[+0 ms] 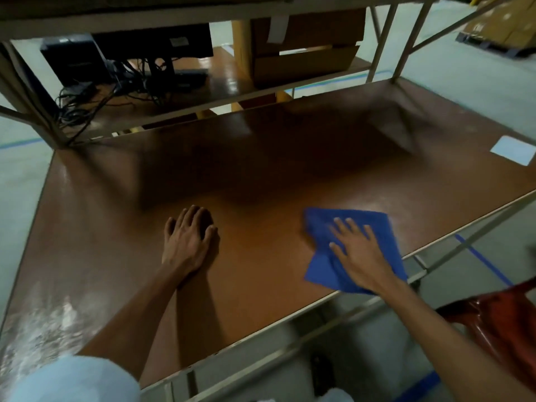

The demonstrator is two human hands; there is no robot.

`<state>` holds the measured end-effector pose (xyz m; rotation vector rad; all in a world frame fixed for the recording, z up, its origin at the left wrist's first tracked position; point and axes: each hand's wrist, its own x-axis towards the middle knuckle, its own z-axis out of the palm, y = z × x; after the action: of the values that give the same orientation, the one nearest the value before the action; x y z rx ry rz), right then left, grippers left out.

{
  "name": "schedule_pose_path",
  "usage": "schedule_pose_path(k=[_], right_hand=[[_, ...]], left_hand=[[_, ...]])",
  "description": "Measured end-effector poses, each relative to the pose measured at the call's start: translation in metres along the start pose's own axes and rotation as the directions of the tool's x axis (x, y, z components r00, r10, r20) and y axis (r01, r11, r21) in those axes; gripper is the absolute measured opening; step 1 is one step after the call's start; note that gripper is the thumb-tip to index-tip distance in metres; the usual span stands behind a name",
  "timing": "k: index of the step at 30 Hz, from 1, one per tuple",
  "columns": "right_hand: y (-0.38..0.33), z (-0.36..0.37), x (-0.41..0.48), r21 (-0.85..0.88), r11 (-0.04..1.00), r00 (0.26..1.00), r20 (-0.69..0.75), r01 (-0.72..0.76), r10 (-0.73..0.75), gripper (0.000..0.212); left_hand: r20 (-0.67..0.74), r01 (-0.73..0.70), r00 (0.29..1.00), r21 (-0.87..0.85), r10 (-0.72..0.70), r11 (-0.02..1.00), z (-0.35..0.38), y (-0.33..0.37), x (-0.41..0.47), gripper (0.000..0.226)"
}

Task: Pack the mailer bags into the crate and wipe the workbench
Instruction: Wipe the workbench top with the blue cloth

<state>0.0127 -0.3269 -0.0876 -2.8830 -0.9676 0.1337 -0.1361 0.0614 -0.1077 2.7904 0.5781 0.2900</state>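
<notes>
A brown workbench top [261, 175] fills the view. My right hand [359, 250] lies flat, fingers spread, pressing a blue cloth [322, 265] onto the bench near its front right edge. My left hand [188, 236] rests palm down on the bare bench to the left of the cloth, fingers apart, holding nothing. No mailer bags or crate are in view.
A white label [513, 150] lies at the bench's far right edge. A second bench behind holds a black monitor [156, 44], tangled cables [95, 97] and cardboard boxes [304, 47]. A red chair [504, 317] stands at the lower right. Metal frame posts [383, 39] rise at the back.
</notes>
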Motion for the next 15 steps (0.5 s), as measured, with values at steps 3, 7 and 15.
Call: schedule_pose_path(k=[3, 7, 15], right_hand=[[-0.024, 0.003, 0.003, -0.037, 0.967, 0.967, 0.033, 0.254, -0.253, 0.059], [-0.010, 0.003, 0.056, 0.013, 0.918, 0.916, 0.059, 0.396, -0.396, 0.055], [0.069, -0.009, 0.190, -0.039, 0.930, 0.931, 0.028, 0.365, -0.364, 0.064]], left_hand=[[0.019, -0.017, 1.000, 0.000, 0.017, 1.000, 0.007, 0.023, 0.017, 0.068], [0.046, -0.001, 0.999, 0.007, 0.001, 1.000, 0.019, 0.065, 0.062, 0.061], [0.015, 0.114, 0.993, 0.047, -0.115, 0.992, 0.050, 0.091, 0.106, 0.068]])
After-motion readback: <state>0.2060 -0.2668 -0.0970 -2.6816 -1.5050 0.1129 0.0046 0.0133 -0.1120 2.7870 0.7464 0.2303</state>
